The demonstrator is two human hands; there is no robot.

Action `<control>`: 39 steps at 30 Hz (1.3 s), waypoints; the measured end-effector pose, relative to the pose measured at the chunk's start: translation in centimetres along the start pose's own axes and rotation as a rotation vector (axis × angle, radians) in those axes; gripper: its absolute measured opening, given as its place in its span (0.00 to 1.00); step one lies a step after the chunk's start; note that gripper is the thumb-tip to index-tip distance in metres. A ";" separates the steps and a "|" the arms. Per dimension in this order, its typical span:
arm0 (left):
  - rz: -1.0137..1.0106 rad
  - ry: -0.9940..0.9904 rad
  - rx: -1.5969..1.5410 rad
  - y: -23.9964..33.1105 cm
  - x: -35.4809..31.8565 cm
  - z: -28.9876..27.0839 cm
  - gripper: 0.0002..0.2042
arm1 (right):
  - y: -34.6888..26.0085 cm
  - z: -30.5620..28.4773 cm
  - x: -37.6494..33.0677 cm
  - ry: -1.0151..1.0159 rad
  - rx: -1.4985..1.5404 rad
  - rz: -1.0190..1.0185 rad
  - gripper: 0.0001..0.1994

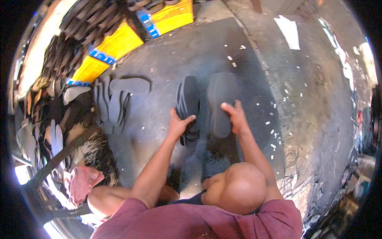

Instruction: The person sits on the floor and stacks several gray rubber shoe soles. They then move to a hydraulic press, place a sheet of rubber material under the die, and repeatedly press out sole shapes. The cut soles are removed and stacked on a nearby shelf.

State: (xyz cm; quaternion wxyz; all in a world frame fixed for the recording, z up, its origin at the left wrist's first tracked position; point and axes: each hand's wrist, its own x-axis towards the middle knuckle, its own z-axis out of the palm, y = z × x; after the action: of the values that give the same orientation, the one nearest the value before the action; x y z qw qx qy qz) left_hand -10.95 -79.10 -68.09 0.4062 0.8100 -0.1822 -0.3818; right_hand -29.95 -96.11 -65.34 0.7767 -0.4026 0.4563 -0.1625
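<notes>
My left hand point(178, 124) grips the near end of a dark flip-flop sandal point(188, 99) with straps, held on edge over the grey floor. My right hand point(234, 115) is closed on a plain dark grey sole point(223, 95) right beside it, thumb on top. Both pieces point away from me, side by side and nearly touching. My bare knees and the hem of my maroon shirt fill the lower part of the view.
A small stack of grey soles point(115, 101) lies on the floor to the left. Yellow boxes point(111, 47) and piles of dark sandals point(79, 24) stand at the upper left. White paper point(289, 32) and small white scraps dot the floor on the right. A pink cloth point(81, 181) lies lower left.
</notes>
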 end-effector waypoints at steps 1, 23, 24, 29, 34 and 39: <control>-0.041 -0.069 -0.159 -0.1 -0.2 0.2 0.52 | -0.6 0.6 -1.0 -0.084 0.018 0.024 0.44; 0.398 -0.755 0.153 6.0 1.9 -0.6 0.77 | 3.5 -3.1 1.6 -0.422 -0.625 -0.456 0.73; 0.448 -0.597 0.223 6.5 1.6 -1.1 0.79 | 1.1 -2.7 0.9 -0.571 -0.493 -0.226 0.64; 0.293 -0.093 0.175 7.7 -1.5 2.4 0.60 | 3.3 -1.2 -1.0 -0.315 0.022 0.034 0.33; 0.295 0.017 0.343 1.0 -0.6 3.9 0.53 | 7.8 -2.6 1.2 0.198 -0.521 -0.184 0.34; 0.321 -0.050 0.360 0.4 0.7 4.3 0.48 | 6.7 -2.6 1.4 0.055 -0.816 -0.230 0.41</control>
State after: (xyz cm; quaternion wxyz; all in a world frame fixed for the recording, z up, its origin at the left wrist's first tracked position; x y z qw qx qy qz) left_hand -13.78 -81.95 -69.75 0.3063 0.8201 -0.3838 -0.2937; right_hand -32.16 -94.11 -72.02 0.5180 -0.7209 0.4559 -0.0649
